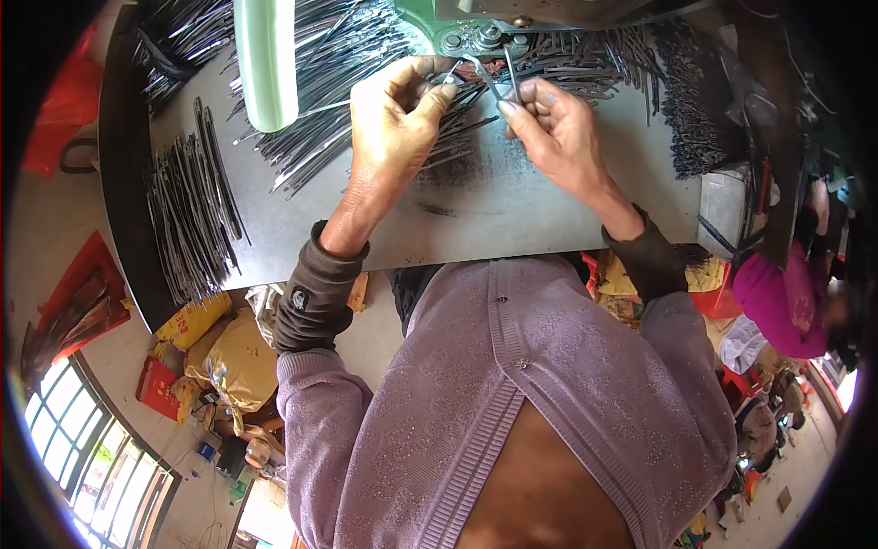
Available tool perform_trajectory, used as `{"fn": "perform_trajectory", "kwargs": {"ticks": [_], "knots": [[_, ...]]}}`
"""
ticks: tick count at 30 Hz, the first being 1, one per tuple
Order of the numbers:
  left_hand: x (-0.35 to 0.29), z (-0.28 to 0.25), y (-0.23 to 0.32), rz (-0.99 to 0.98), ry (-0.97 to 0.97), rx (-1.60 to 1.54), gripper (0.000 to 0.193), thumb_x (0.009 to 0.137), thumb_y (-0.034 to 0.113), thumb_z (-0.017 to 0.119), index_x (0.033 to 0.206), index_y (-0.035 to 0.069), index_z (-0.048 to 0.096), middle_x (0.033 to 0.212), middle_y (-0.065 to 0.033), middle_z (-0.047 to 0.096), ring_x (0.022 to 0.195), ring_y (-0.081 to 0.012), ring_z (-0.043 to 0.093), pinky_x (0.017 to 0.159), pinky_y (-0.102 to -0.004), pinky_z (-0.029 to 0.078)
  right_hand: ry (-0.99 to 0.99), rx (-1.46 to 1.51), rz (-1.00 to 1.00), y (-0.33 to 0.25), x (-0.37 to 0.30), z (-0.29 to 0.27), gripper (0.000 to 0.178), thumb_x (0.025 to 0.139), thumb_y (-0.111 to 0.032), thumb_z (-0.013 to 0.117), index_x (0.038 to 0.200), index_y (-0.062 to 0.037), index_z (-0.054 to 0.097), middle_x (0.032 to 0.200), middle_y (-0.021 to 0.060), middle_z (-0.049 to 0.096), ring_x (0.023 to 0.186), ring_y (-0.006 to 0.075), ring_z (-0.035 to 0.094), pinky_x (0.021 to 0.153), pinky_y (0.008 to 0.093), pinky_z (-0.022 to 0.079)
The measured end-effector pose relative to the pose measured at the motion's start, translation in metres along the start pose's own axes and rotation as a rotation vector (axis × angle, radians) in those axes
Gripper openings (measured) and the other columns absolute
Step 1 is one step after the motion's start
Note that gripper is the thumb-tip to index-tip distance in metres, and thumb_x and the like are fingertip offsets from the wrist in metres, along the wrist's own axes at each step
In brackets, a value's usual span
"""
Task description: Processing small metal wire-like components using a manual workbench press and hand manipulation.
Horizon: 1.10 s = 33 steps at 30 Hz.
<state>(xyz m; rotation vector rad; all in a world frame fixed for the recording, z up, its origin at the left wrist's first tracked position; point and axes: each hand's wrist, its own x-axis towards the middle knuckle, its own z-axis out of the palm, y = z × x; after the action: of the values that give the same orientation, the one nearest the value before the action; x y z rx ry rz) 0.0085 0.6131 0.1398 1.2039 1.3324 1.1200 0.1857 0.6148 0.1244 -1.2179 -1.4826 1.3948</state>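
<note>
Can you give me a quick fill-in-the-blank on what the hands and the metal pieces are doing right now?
1. Both hands, the left hand and the right hand, hold a bent ____ piece up at the green machine.
2. The work surface is a grey ____ table.
3. A bundle of thin rods lies to the person's ____.

Missing words: metal; metal; left

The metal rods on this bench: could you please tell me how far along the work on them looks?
A neat bundle lies stacked at the bench's left edge, seemingly finished. Both hands, left hand and right hand, hold a bent wire piece at the green machine. A large loose heap beside the machine looks still unprocessed.
</note>
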Motion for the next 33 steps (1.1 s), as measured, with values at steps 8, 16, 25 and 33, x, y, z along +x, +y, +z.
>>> {"fn": "perform_trajectory", "kwargs": {"ticks": [8,16,25,33], "knots": [[0.003,0.002,-0.003,-0.012,-0.009,-0.071,0.022,0.079,0.003,0.061,0.101,0.001,0.06,0.066,0.0053,0.051,0.051,0.0002,0.036,0.044,-0.0145,0.026,-0.035,0.05,0.03,-0.009,0.013,0.005,0.01,0.083,-0.009,0.056,0.084,0.0016,0.057,0.067,-0.0011,0.057,0.058,0.0015,0.05,0.051,0.017,0.041],[0.003,0.004,-0.003,-0.012,-0.014,-0.162,0.021,0.081,0.006,0.058,0.101,0.001,0.059,0.07,0.0023,0.054,0.053,-0.0013,0.039,0.047,-0.0153,0.031,-0.061,0.058,0.043,-0.007,0.015,0.005,0.011,0.083,-0.011,0.057,0.083,-0.0002,0.058,0.065,-0.0007,0.057,0.054,0.0012,0.048,0.047,0.0166,0.038],[0.005,0.002,-0.004,-0.021,0.003,-0.142,0.02,0.081,0.006,0.059,0.101,0.001,0.06,0.069,0.0032,0.054,0.054,-0.0012,0.04,0.047,-0.0153,0.031,-0.054,0.122,0.049,-0.005,0.016,0.006,0.011,0.083,-0.011,0.057,0.085,-0.0011,0.059,0.065,-0.001,0.057,0.052,0.0001,0.046,0.043,0.0158,0.034],[0.006,0.001,-0.005,0.001,-0.001,-0.08,0.021,0.08,0.003,0.06,0.101,0.001,0.06,0.069,0.0044,0.053,0.054,-0.0001,0.039,0.047,-0.0142,0.029,-0.054,0.128,0.066,-0.006,0.017,0.006,0.012,0.082,-0.012,0.058,0.086,-0.0004,0.059,0.068,0.0,0.058,0.056,0.0015,0.05,0.044,0.016,0.036]]}}
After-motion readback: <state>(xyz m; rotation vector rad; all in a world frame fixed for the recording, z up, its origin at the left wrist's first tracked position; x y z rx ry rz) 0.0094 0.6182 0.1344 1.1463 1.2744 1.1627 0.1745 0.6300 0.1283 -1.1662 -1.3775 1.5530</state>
